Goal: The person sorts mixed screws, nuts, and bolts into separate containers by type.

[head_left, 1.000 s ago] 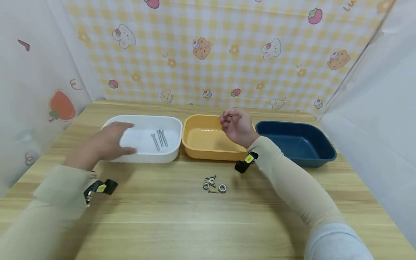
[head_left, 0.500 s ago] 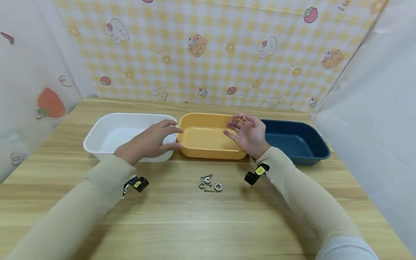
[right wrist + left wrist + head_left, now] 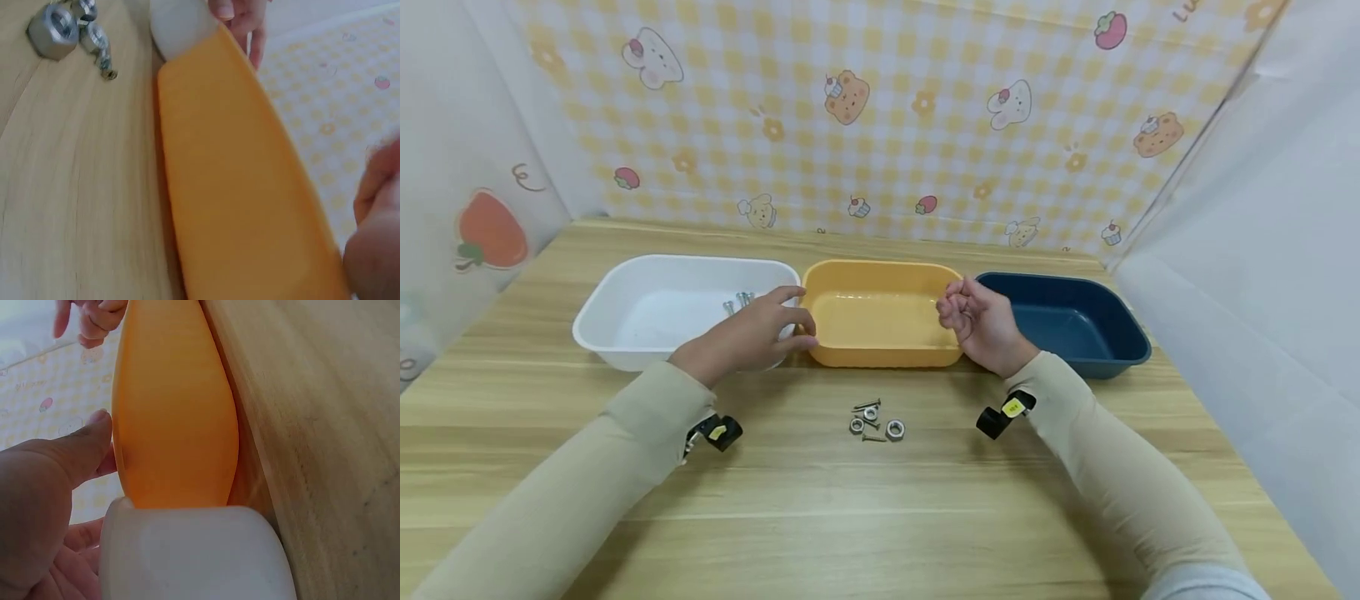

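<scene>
My left hand (image 3: 760, 329) lies over the right end of the white tray (image 3: 625, 354), its fingers loosely bent. Its thumb is close to the left rim of the yellow tray (image 3: 880, 357); whether it presses the rim I cannot tell. Bolts (image 3: 741, 300) in the white tray are partly hidden by that hand. At the yellow tray's right end is my right hand (image 3: 988, 325), palm toward the left, fingers loosely curled, with nothing visible in them. Three steel nuts (image 3: 895, 429) and several small screws (image 3: 874, 438) lie together on the table in front.
A dark blue tray (image 3: 1067, 321) stands to the right, in line with the other trays. Behind them rises a yellow checked cloth (image 3: 887, 167), with white sheets on both sides. The wooden table (image 3: 865, 517) extends toward me.
The left hand has come rightward from the white tray's left side to the yellow tray's left rim. My right hand's fingers spread, then curled again near the yellow tray's right end.
</scene>
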`<state>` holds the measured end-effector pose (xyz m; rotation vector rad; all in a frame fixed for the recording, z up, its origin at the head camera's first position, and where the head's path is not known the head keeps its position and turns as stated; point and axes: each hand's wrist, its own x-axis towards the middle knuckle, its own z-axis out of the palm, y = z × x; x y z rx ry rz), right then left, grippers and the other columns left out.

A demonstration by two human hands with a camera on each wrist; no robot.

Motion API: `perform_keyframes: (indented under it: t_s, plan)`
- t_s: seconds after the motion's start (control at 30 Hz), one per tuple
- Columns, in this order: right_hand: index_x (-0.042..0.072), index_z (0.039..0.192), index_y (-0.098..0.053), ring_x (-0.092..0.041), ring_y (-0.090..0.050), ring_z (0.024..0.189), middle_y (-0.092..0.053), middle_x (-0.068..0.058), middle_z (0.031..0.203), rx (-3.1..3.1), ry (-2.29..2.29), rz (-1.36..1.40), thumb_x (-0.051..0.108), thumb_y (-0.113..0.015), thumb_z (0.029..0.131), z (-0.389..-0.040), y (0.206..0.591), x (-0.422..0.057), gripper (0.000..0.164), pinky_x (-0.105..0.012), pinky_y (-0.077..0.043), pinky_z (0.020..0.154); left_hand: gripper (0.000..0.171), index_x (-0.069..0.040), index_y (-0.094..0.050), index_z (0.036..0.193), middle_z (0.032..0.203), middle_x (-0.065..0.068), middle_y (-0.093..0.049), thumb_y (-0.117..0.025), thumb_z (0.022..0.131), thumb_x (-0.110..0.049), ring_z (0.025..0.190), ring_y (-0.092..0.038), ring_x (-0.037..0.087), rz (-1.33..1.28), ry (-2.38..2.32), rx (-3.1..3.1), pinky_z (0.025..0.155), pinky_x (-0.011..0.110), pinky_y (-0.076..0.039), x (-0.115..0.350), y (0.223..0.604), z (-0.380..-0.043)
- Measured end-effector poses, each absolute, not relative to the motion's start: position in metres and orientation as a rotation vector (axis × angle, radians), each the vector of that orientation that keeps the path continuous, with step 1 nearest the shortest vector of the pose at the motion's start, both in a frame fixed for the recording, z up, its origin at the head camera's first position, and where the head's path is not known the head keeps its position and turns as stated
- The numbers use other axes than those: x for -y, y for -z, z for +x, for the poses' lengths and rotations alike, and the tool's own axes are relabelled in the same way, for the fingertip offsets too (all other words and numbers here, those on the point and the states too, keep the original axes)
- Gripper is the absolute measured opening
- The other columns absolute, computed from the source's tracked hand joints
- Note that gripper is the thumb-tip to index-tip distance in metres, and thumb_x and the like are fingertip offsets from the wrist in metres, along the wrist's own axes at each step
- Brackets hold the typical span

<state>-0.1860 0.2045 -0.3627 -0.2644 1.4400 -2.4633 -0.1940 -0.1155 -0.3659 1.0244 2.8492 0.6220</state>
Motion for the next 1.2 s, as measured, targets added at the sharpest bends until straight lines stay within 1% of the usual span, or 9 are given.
perform_keyframes:
  t_s: [0.17,0.3,0.4,0.5,0.57,0.7,0.87,1.03,1.2]
  plan:
    - [0.012,0.071,-0.043,-0.014,-0.023,0.042,-0.031,0.002,0.048,-1.455,2.568,-0.290,0.036,-0.026,0.107,-0.183,0.361,-0.203,0.047,-0.024,-0.017,0.044,0.015,-0.010,-0.071,0.096,0.144,0.030,-0.037,-0.068,0.093,-0.024,0.133,-0.034,0.048,1.035,-0.651,-2.835,0.108,0.057,-0.028,0.115,0.368,-0.194]
    - [0.014,0.059,-0.035,-0.015,-0.017,0.041,-0.022,0.001,0.049,-1.381,2.603,-0.357,0.032,-0.027,0.108,-0.177,0.361,-0.203,0.053,-0.025,-0.010,0.043,0.014,-0.011,-0.070,0.097,0.145,0.029,-0.036,-0.067,0.093,-0.024,0.134,-0.033,0.048,1.006,-0.657,-2.826,0.109,0.057,-0.027,0.115,0.368,-0.194]
    - [0.012,0.066,-0.046,-0.012,-0.035,0.046,-0.040,0.001,0.056,-1.401,2.540,-0.433,0.028,-0.026,0.108,-0.171,0.362,-0.207,0.049,-0.021,-0.023,0.043,0.014,-0.010,-0.070,0.097,0.145,0.029,-0.036,-0.067,0.093,-0.023,0.133,-0.034,0.048,1.018,-0.669,-2.820,0.109,0.057,-0.027,0.116,0.369,-0.194]
    - [0.009,0.087,-0.059,-0.015,-0.055,0.068,-0.060,-0.003,0.079,-1.453,2.429,-0.552,0.023,-0.028,0.108,-0.167,0.364,-0.211,0.040,-0.023,-0.042,0.057,0.014,-0.010,-0.069,0.096,0.144,0.028,-0.038,-0.068,0.093,-0.023,0.132,-0.035,0.047,1.036,-0.677,-2.822,0.108,0.057,-0.028,0.117,0.371,-0.195]
    - [0.008,0.100,-0.062,-0.017,-0.060,0.085,-0.065,-0.005,0.096,-1.467,2.351,-0.641,0.019,-0.031,0.107,-0.165,0.366,-0.213,0.034,-0.029,-0.048,0.071,0.014,-0.009,-0.069,0.097,0.144,0.028,-0.039,-0.068,0.093,-0.023,0.132,-0.036,0.047,1.043,-0.675,-2.822,0.108,0.057,-0.028,0.118,0.371,-0.197]
    - [0.007,0.110,-0.062,-0.021,-0.061,0.099,-0.064,-0.008,0.110,-1.515,2.224,-0.790,0.011,-0.037,0.106,-0.160,0.370,-0.215,0.025,-0.033,-0.050,0.084,0.015,-0.008,-0.067,0.097,0.144,0.027,-0.040,-0.068,0.093,-0.022,0.133,-0.036,0.045,1.038,-0.692,-2.806,0.109,0.056,-0.028,0.120,0.372,-0.198]
    - [0.007,0.108,-0.062,-0.020,-0.063,0.099,-0.064,-0.009,0.110,-1.875,1.996,-0.804,0.007,-0.049,0.100,-0.150,0.370,-0.206,0.015,-0.032,-0.054,0.080,0.017,-0.008,-0.064,0.096,0.144,0.026,-0.039,-0.070,0.092,-0.024,0.133,-0.037,0.044,1.028,-0.728,-2.795,0.108,0.055,-0.031,0.122,0.373,-0.200]
    - [-0.002,0.104,-0.062,-0.024,-0.062,0.090,-0.064,-0.021,0.100,-2.243,1.593,-0.848,0.003,-0.059,0.095,-0.144,0.375,-0.193,0.011,-0.033,-0.053,0.078,0.019,-0.009,-0.064,0.096,0.144,0.025,-0.040,-0.071,0.090,-0.026,0.130,-0.041,0.043,0.998,-0.750,-2.805,0.106,0.054,-0.034,0.121,0.376,-0.200]
    - [0.000,0.099,-0.064,-0.017,-0.060,0.082,-0.066,-0.008,0.090,-2.404,1.249,-1.008,0.000,-0.067,0.090,-0.142,0.385,-0.186,0.010,-0.031,-0.053,0.071,0.018,-0.008,-0.065,0.095,0.142,0.025,-0.042,-0.072,0.089,-0.023,0.130,-0.042,0.041,1.004,-0.773,-2.811,0.106,0.053,-0.035,0.120,0.377,-0.198]
